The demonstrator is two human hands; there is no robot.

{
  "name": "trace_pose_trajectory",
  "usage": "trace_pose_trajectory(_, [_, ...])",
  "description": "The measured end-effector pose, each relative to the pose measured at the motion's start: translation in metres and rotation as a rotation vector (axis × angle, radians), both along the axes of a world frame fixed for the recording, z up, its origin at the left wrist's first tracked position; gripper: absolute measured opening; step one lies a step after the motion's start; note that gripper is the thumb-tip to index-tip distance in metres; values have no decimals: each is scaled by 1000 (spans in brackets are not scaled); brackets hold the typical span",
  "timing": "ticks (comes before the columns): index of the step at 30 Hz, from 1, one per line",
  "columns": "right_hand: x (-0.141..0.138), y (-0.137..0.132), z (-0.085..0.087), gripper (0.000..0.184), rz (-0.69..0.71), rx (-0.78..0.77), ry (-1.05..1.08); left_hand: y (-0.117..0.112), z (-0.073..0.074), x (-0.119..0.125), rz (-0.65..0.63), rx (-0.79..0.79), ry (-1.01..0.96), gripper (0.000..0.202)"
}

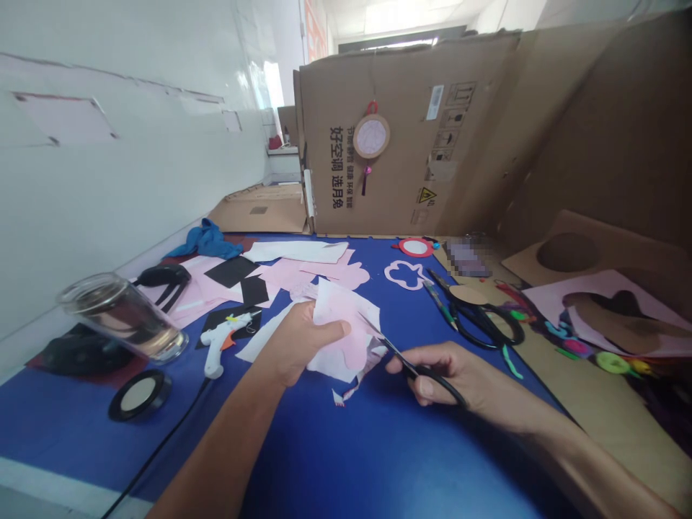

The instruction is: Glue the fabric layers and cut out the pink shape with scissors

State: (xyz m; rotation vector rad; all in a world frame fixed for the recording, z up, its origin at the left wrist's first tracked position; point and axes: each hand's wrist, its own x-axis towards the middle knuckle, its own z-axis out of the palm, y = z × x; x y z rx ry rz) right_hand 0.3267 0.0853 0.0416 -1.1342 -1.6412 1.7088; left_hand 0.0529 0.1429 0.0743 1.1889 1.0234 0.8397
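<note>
My left hand (300, 340) is closed on a pink and white paper sheet (349, 328), holding it above the blue table cover (346, 454). My right hand (454, 375) grips black scissors (403, 358) by the handles. The blades point up and left and cut into the sheet's right edge. A small paper scrap (346, 393) hangs or lies just below the sheet.
A glass jar (122, 317) and a black tape roll (139, 395) sit at the left, a white glue gun (224, 339) beside them. More pink, white and black paper pieces (281, 270) lie behind. A second pair of scissors (481, 317) and small craft bits lie at the right. A cardboard wall (411, 144) stands at the back.
</note>
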Motion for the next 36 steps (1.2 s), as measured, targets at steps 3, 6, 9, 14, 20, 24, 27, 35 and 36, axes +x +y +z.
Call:
trace_pose_trajectory(3, [0, 0, 1, 64, -7, 14, -17, 0, -1, 1, 12, -22, -14, 29])
trace_pose_trajectory(6, [-1, 0, 3, 66, -19, 12, -21, -1, 1, 3, 22, -41, -27, 29])
trace_pose_trajectory(9, [-3, 0, 5, 68, -26, 15, -22, -3, 4, 4, 29, -63, -39, 31])
trace_pose_trajectory(14, [-5, 0, 8, 70, -53, 22, -10, -5, 5, 4, 38, -100, -71, 36])
trace_pose_trajectory(20, [-6, 0, 9, 68, -48, 28, -3, -6, 2, 4, 27, -90, -85, 35])
trace_pose_trajectory(24, [-5, 0, 9, 70, -56, 24, -20, -6, 4, 4, 36, -96, -87, 34])
trace_pose_trajectory(27, [-3, 1, 7, 70, -42, 21, -21, -7, 5, 3, 36, -95, -82, 30])
trace_pose_trajectory(35, [-2, 2, 4, 69, -12, 15, 42, -6, 6, 1, 15, -74, -89, 30])
trace_pose_trajectory(36, [-2, 1, 4, 69, -13, 11, 44, -6, 6, 1, 14, -72, -81, 30])
